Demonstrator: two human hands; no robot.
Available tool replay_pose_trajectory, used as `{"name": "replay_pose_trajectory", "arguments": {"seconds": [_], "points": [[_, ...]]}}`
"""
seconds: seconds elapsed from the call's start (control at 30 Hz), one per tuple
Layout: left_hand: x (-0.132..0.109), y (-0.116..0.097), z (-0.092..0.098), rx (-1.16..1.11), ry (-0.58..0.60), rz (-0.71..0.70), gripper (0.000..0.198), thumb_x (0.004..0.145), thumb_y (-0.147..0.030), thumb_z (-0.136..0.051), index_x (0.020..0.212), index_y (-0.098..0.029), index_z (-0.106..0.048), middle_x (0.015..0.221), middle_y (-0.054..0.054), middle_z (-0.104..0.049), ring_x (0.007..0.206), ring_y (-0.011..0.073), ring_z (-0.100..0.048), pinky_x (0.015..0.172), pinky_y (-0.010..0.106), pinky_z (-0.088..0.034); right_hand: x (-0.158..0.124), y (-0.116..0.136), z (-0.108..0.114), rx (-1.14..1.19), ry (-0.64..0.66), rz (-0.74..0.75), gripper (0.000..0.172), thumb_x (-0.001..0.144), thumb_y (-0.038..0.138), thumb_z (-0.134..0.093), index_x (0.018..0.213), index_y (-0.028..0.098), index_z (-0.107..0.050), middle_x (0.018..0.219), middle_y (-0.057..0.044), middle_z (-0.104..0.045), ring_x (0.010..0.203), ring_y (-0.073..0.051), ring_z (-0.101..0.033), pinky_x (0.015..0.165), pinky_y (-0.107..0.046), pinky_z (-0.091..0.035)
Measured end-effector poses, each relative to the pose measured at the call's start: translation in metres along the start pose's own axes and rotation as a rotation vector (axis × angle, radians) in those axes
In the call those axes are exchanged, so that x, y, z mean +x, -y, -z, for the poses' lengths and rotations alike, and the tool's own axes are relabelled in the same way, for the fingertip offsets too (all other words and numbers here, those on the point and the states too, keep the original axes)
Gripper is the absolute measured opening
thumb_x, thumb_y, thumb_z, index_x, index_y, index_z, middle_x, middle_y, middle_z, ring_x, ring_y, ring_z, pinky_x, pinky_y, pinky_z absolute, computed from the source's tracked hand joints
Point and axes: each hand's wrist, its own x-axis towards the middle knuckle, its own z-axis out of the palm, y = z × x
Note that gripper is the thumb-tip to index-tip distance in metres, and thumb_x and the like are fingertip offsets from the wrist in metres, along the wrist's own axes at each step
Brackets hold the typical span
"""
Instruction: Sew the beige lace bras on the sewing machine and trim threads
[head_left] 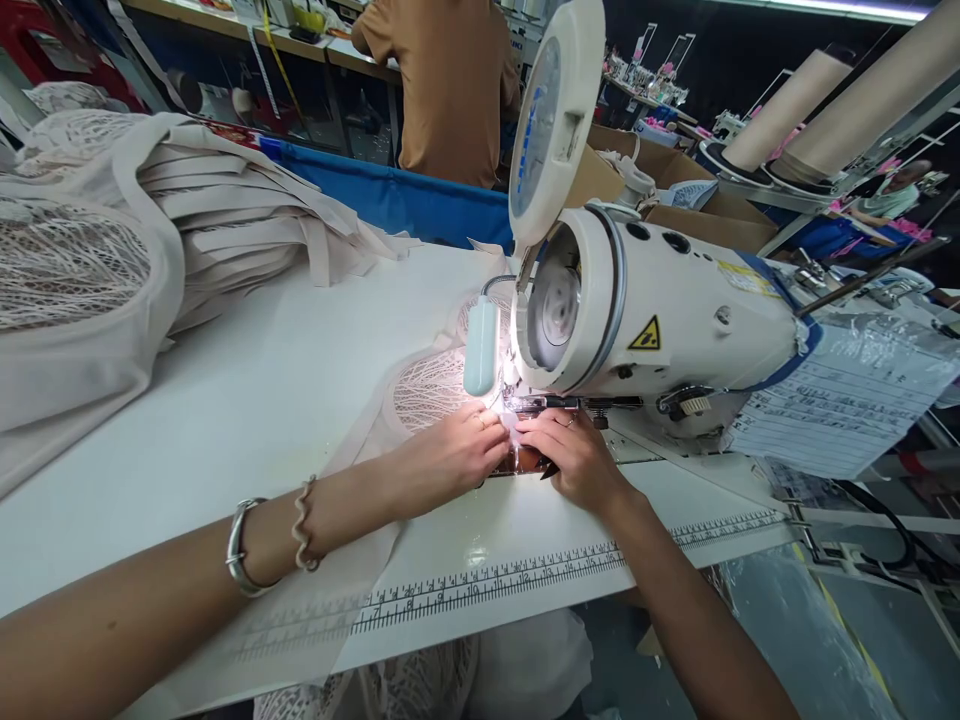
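A white sewing machine [667, 300] stands on the table, its round end cover swung up. Beige fabric with a lace panel [431, 390] lies under the lit needle area [510, 395]. My left hand [472, 445], left of the needle, has its fingers closed on the fabric's edge. Just right of it, my right hand [574, 455] pinches the edge close to the presser foot. A dark pointed tip [550, 470] pokes out beneath the right hand; its kind cannot be made out. A pale lamp [481, 345] hangs above the left fingers.
At the left is a heap of beige lace pieces [240, 220]. A ruler strip [525, 575] runs along the table's front edge. More fabric [525, 665] hangs below it. Behind are a blue cloth barrier [405, 200], a seated person [454, 90], a cardboard box [712, 215] and rolls [787, 110].
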Motion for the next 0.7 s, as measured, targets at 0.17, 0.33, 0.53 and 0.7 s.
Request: {"name": "replay_pose_trajectory", "arguments": {"seconds": [0.17, 0.33, 0.53, 0.7], "points": [[-0.001, -0.003, -0.001, 0.051, 0.032, 0.011, 0.032, 0.092, 0.0, -0.042, 0.111, -0.009, -0.066, 0.086, 0.008, -0.065, 0.077, 0.0213, -0.055, 0.076, 0.037, -0.041, 0.001, 0.002, 0.004, 0.023, -0.031, 0.011, 0.027, 0.096, 0.01, -0.053, 0.081, 0.022, -0.072, 0.088, -0.003, -0.077, 0.082, -0.019, -0.065, 0.076, -0.035, -0.053], [-0.005, 0.004, -0.006, -0.011, 0.011, 0.083, 0.04, 0.09, 0.001, -0.043, 0.121, -0.014, -0.063, 0.1, 0.01, -0.069, 0.089, 0.023, -0.059, 0.089, 0.042, -0.041, 0.002, 0.0, 0.004, 0.021, -0.05, 0.029, 0.03, 0.093, 0.004, -0.049, 0.091, 0.021, -0.073, 0.097, -0.004, -0.079, 0.089, -0.02, -0.068, 0.077, -0.035, -0.054], [-0.006, 0.013, -0.008, -0.052, -0.016, 0.12, 0.034, 0.097, -0.005, -0.042, 0.12, -0.016, -0.063, 0.105, 0.012, -0.07, 0.093, 0.0229, -0.063, 0.09, 0.041, -0.043, 0.001, -0.002, 0.001, -0.017, -0.03, 0.019, 0.041, 0.087, -0.005, -0.041, 0.1, 0.019, -0.071, 0.105, -0.006, -0.078, 0.094, -0.021, -0.07, 0.079, -0.035, -0.056], [-0.003, 0.021, -0.002, -0.033, 0.002, 0.128, 0.036, 0.099, -0.004, -0.033, 0.115, -0.015, -0.063, 0.107, 0.011, -0.071, 0.094, 0.0223, -0.064, 0.096, 0.044, -0.041, 0.001, -0.002, -0.001, -0.049, -0.046, 0.008, 0.046, 0.082, -0.008, -0.038, 0.104, 0.019, -0.069, 0.11, -0.005, -0.078, 0.097, -0.022, -0.07, 0.081, -0.035, -0.057]]}}
